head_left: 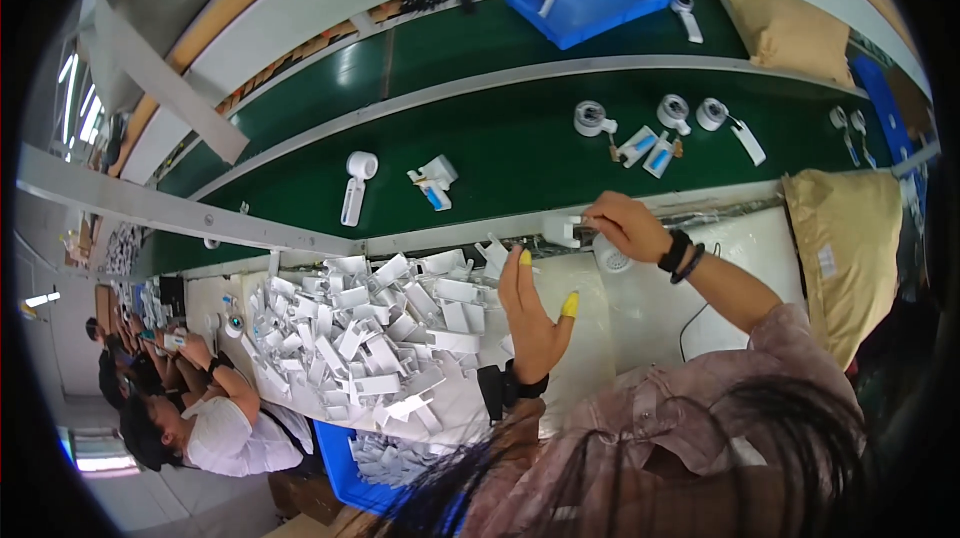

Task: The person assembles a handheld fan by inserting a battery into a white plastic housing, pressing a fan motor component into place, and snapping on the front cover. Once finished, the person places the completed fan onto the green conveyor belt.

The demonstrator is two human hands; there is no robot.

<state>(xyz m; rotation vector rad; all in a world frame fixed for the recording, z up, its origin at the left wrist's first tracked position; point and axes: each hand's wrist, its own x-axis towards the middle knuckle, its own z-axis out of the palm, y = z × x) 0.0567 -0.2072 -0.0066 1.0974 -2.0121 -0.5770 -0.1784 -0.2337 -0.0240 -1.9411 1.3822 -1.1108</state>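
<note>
Right hand (pixel 625 225) is clamping a white part (pixel 562 230); left hand (pixel 532 328) is hovering empty.

The right fingers are pinching it at the surface's (pixel 593 338) far edge; the left fingers are standing apart from the thumb. Work is seemingly running partway: round-headed units (pixel 590 119) are lying on the green belt (pixel 480 143), while many loose white casings (pixel 378 385) are waiting.

Casings (pixel 382 353) beside left hand (pixel 535 330), perhaps touching
</note>
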